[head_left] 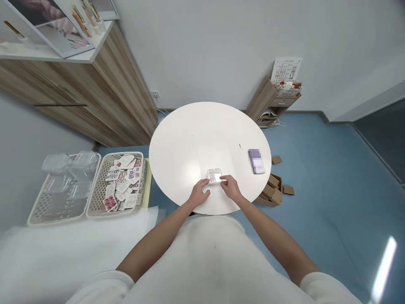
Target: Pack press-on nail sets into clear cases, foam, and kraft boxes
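A small clear plastic box (214,175) with a pinkish printed content lies near the front edge of the round white table (190,135). My left hand (199,193) grips its left side, with the fingertips at the edge and the thumb stretched out toward me. On the opposite side, my right hand (230,186) has its fingers bent and closed at the box's right edge. Glare and the small size hide the details inside the box.
A pixelated purple-and-white object (256,161) lies at the table's right. To the left stand a basket of printed cards (90,207) and a basket of clear plastic boxes (33,215). Cardboard boxes (274,194) sit on the floor at right. A wooden cabinet (126,93) stands back left.
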The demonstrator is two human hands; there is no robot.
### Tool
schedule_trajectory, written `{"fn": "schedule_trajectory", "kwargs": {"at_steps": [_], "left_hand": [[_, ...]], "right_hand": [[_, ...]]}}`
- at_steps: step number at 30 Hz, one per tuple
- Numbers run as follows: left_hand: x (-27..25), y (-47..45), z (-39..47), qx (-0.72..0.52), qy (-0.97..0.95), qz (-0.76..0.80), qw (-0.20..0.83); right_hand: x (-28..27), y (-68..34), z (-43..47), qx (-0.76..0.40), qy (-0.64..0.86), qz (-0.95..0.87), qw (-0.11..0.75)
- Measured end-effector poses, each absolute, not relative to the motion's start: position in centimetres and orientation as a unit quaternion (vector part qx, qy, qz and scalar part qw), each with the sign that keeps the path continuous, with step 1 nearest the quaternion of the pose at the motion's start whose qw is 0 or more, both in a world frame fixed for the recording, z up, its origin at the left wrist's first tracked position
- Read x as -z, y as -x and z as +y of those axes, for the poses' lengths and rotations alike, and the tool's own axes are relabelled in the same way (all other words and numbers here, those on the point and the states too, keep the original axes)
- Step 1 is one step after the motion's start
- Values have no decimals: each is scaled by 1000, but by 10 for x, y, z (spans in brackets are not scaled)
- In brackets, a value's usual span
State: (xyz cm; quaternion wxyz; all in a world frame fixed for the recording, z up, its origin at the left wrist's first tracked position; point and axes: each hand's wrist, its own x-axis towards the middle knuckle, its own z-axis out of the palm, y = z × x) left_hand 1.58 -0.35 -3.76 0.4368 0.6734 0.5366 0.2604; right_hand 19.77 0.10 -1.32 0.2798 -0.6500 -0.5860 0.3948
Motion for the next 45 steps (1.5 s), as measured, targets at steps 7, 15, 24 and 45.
{"fn": "schedule_trajectory", "kwargs": {"at_steps": [7,15,24,45], "left_hand": [[48,-55,-29,-228,-684,571,392],[57,-74,-58,-190,-668,634,341],[59,-69,-51,-163,-748,593,249],[52,-60,-8,-73,-846,455,269]], "right_hand": [[32,-237,-16,-419,627,-603,261],[59,-246,-30,-429,582,-655,220],[61,-240,-41,-326,609,-710,137],[63,-196,-65,-551,678,-261,411]]}}
